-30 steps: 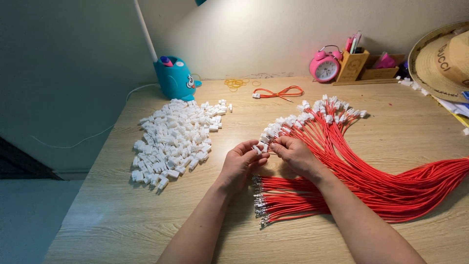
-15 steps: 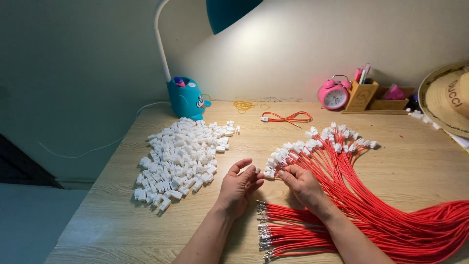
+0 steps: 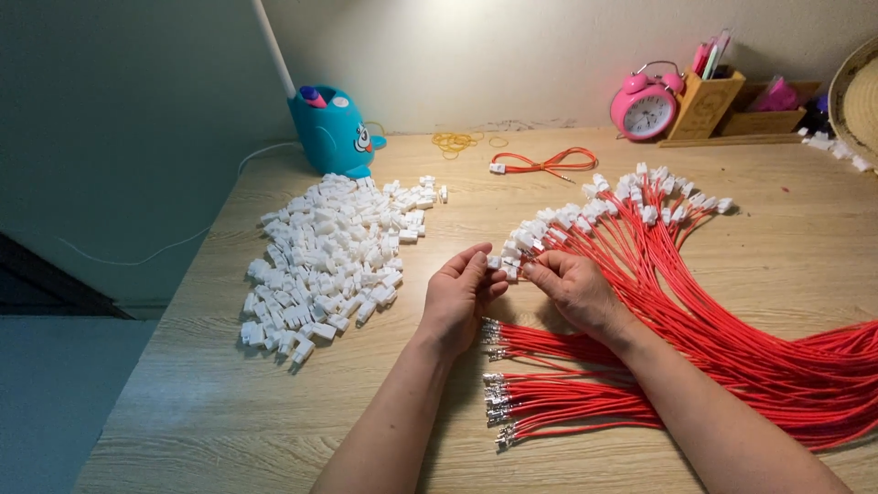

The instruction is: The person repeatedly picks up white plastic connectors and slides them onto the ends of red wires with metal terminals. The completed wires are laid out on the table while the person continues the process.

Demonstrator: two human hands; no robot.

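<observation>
My left hand (image 3: 460, 295) and my right hand (image 3: 574, 285) meet above the wooden desk (image 3: 219, 412), fingertips pinched together on a small white plastic connector (image 3: 499, 264) at the end of a red wire. A large bundle of red wires (image 3: 732, 348) fans out under my right forearm; several carry white connectors (image 3: 622, 197) at the far ends, others show bare metal terminals (image 3: 498, 402) near me. A heap of loose white connectors (image 3: 329, 252) lies left of my left hand.
A blue pen holder (image 3: 331, 133) stands at the back left by a white lamp stem. A single coiled red wire (image 3: 544, 165) and yellow rubber bands (image 3: 455, 141) lie at the back. A pink alarm clock (image 3: 646, 108), wooden organiser (image 3: 709, 101) and straw hat (image 3: 860, 96) sit back right.
The camera view has shifted; my hands stay together at the connector ends of the wires, still pinching a connector.
</observation>
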